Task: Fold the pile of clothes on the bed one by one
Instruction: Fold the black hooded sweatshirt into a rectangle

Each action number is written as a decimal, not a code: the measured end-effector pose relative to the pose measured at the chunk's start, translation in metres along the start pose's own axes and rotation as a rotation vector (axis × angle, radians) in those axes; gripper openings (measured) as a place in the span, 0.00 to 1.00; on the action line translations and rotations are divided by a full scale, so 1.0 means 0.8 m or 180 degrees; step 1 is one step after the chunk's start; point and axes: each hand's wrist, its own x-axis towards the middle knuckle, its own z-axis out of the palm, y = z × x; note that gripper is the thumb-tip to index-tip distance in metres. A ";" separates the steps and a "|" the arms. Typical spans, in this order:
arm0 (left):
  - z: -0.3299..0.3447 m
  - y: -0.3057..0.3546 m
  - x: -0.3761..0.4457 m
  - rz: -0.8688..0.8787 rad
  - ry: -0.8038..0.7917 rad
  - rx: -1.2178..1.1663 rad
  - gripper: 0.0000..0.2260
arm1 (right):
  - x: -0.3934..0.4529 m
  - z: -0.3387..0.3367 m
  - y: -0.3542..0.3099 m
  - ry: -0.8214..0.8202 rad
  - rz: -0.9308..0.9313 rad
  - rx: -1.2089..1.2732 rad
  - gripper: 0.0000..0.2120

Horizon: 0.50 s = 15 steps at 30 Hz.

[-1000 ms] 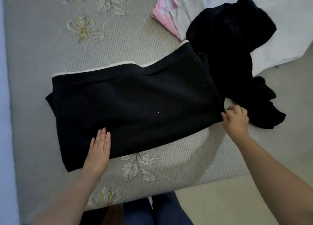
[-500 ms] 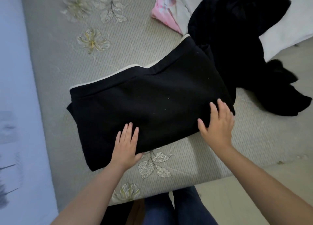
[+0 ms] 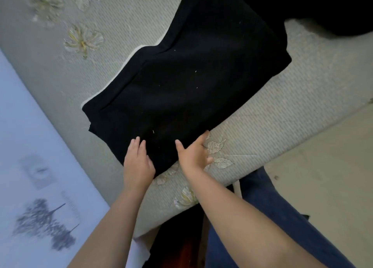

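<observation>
Grey floral bed carries a folded black garment; both hands, left and right, rest open-fingered on its near edge.

Folded black fabric garment with a white trim edge, lying flat near the bed's front edge, crumpled black clothing pile touching its far right corner

Pale floor; lilac wall
</observation>
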 end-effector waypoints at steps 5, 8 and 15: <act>-0.019 -0.045 -0.015 -0.0065 0.0051 -0.0091 0.21 | 0.003 -0.009 0.012 0.0148 -0.0001 0.1072 0.31; -0.027 -0.039 -0.012 0.0359 0.0209 -0.0206 0.20 | 0.005 -0.069 0.074 0.0364 -0.0442 0.0840 0.29; -0.005 0.053 0.008 0.2038 0.0144 0.0468 0.26 | 0.095 -0.308 0.163 0.1333 -0.0465 -0.1036 0.28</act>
